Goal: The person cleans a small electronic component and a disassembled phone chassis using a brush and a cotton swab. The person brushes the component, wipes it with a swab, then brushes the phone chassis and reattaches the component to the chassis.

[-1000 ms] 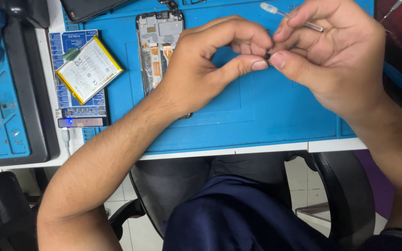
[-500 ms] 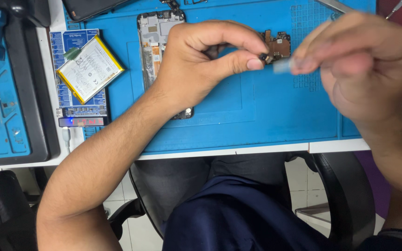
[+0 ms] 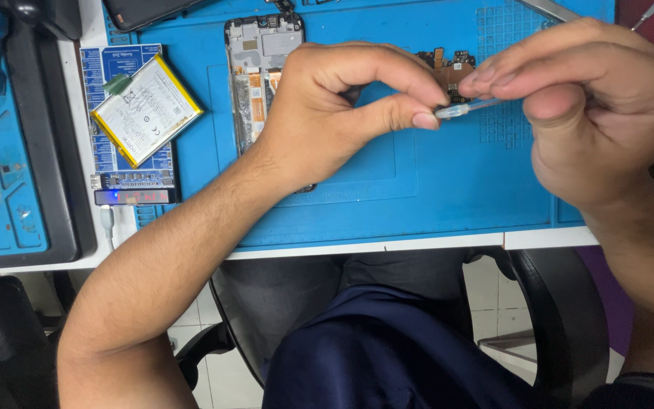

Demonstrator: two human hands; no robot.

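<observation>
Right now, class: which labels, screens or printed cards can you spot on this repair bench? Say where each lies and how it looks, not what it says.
Battery label: white rectangle edged in yellow, tilted, at the left.
Printed board: blue-and-white rectangle under the battery.
Small display: narrow dark strip with faint reddish digits, at the board's lower edge.
Dark slab: black, top edge, possibly a screen.

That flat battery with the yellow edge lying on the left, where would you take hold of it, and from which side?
Probably by its two long yellow edges, coming straight down from above. The battery lies flat and tilted on a small blue board, so its broad face gives nothing to pinch. Its edges look free all round, apart from a green tab at its upper left corner. Both hands are busy elsewhere.
</observation>
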